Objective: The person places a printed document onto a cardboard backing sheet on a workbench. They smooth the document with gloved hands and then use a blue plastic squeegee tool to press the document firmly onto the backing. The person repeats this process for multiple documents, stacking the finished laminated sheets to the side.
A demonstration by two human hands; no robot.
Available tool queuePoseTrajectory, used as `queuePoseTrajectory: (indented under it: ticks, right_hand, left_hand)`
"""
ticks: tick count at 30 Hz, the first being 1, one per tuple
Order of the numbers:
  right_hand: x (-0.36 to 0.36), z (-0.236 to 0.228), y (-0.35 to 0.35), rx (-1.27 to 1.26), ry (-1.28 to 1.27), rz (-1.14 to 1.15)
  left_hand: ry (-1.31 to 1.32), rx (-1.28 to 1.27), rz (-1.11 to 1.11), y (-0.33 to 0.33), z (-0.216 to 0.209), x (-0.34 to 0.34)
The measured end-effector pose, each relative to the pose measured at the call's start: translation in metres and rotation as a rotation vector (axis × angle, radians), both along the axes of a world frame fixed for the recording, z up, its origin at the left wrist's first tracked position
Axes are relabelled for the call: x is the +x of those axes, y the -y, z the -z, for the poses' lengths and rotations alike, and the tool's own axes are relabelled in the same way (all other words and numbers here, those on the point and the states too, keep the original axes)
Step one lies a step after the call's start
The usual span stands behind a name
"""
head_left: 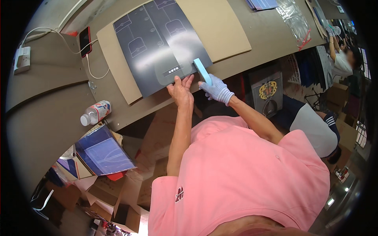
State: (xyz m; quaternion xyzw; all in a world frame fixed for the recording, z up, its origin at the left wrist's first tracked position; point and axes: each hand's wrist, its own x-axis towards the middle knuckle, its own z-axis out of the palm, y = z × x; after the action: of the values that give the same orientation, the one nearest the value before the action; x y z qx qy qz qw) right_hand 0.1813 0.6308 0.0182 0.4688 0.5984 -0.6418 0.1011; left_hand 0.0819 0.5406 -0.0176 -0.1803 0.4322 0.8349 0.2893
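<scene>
A large dark sheet (157, 43) printed with pale pocket-like outlines lies on the table, on top of tan boards. My bare left hand (182, 89) is at the sheet's near edge, its thumb and fingers closed on that edge beside a rounded flap shape with a small label. Just to the right, my right hand (215, 89) wears a pale knitted glove. It grips a light blue bar-shaped tool (202, 70), whose far end reaches over the sheet's near right corner. The kind of tool cannot be made out.
Tan board (226, 33) extends out right of the sheet. A phone (85, 41) with a white cable and a clear bottle (96, 113) are on the left. Plastic bags (293, 21) lie far right. Below the table sit blue folders (104, 151) and cartons. Another person (315, 122) bends at right.
</scene>
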Motion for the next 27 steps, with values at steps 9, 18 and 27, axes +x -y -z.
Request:
queuePoseTrajectory:
  ticks: [9, 18, 27]
  right_hand:
    - [0.014, 0.020, -0.040, 0.093, -0.068, -0.023]
    - [0.024, 0.006, 0.014, 0.174, 0.052, -0.467]
    - [-0.021, 0.005, 0.026, 0.165, 0.038, -0.412]
  left_hand:
    - [0.007, -0.164, -0.152, 0.042, 0.016, -0.036]
    - [0.084, -0.160, 0.021, 0.043, 0.028, -0.029]
    - [0.047, -0.196, 0.078, 0.041, 0.023, -0.023]
